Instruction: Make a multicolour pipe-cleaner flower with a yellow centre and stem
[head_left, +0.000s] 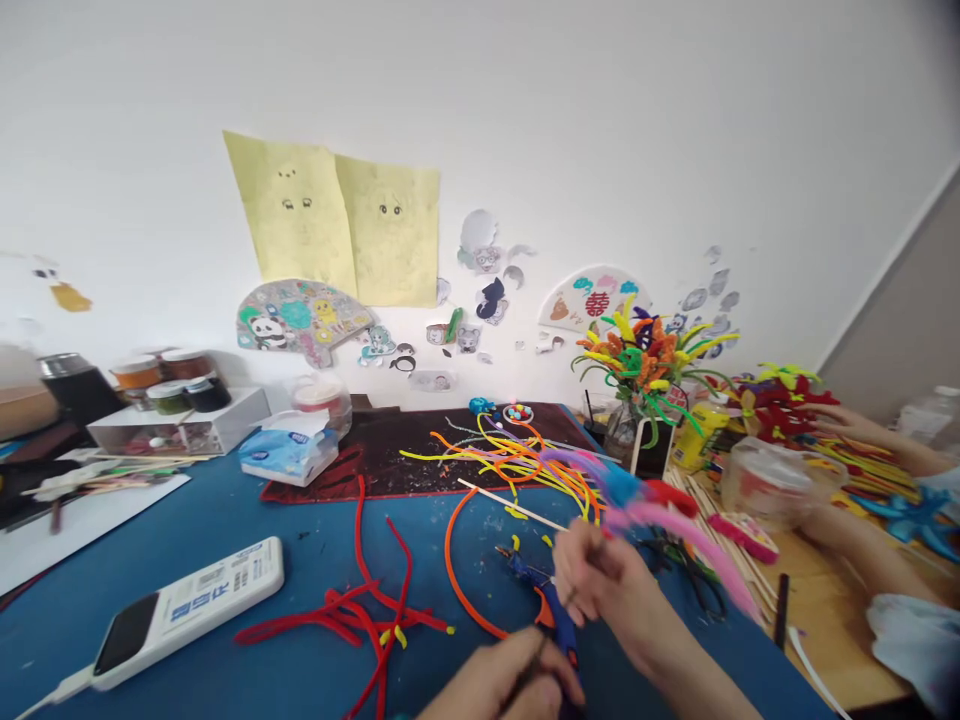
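A dark thin strand [531,662] lay at the bottom edge of the view, low over the blue mat [315,545], in the left hand [504,682], whose curled fingers pinched it. Just above, the right hand [592,575] had its thumb and fingers curled in and pressed together; I could not tell what was between them. A white stick [510,503] ran up to its knuckles, and a blurred pink pipe cleaner [694,540] showed just beside it; whether that hand held either was unclear.

A blue-and-orange hand tool [561,622] lay between and partly behind the hands. To the left, an orange pipe cleaner [450,565] curved near red pipe cleaners [364,600] lying crossed, with a white power bank [196,608] farther out. Beyond were tangled yellow pipe cleaners [480,461], a tissue pack [289,450] and, toward the right, a pipe-cleaner bouquet [637,362] in a glass vase [622,428].

At far right, a co-worker's hand [832,422] reached among coloured pieces. Yellow sheets [394,240] and two decorated fans [300,320] stood out against the white wall [525,110].
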